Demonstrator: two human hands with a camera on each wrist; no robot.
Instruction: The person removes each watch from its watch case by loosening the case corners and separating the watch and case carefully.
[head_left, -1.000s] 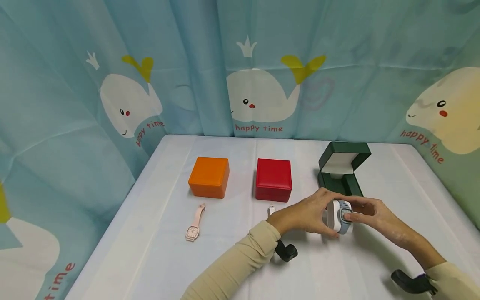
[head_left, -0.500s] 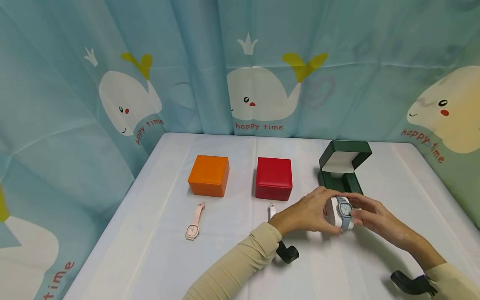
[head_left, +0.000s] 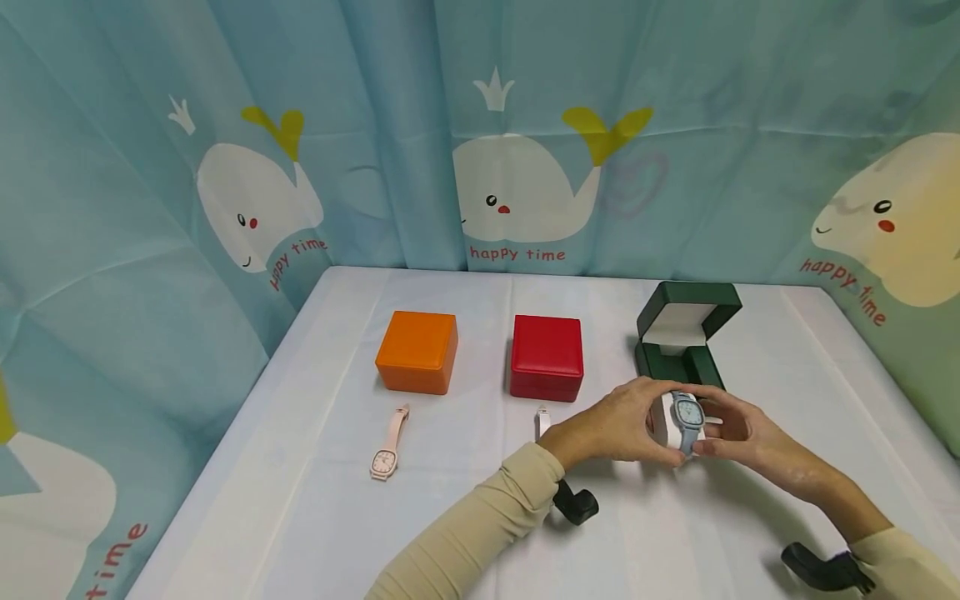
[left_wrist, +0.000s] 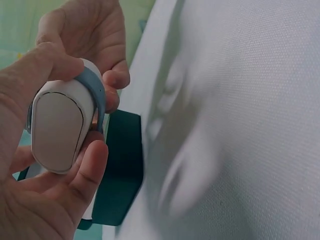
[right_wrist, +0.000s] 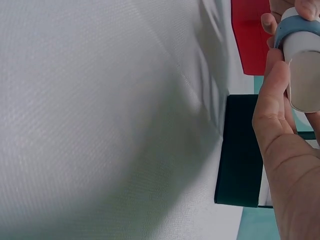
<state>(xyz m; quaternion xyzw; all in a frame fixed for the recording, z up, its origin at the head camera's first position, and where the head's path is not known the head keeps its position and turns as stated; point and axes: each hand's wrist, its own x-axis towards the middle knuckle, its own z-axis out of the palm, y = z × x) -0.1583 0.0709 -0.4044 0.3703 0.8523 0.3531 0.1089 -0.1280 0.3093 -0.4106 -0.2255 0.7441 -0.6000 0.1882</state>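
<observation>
A wristwatch with a pale blue strap (head_left: 687,414) is wrapped around a white watch pillow (left_wrist: 57,132), its dial facing the head camera. From the left, my left hand (head_left: 617,423) grips the pillow between thumb and fingers. My right hand (head_left: 761,437) holds the watch and pillow from the other side, thumb at the lower strap and fingers at the top. The right wrist view shows the strap and the pillow's beige end (right_wrist: 306,82) between the hands. Just behind them stands a dark green watch box (head_left: 686,298), lid raised, its front partly hidden by the hands.
A closed red box (head_left: 547,350) and a closed orange box (head_left: 417,346) stand to the left on the white table (head_left: 300,500). A pink watch (head_left: 388,450) lies before the orange box. Another white-strapped watch (head_left: 543,418) is partly hidden behind my left wrist.
The watch and pillow have turned so the dial faces the head camera more fully. My right thumb has moved off the dial down to the lower strap. The left hand stays nearly in place.
</observation>
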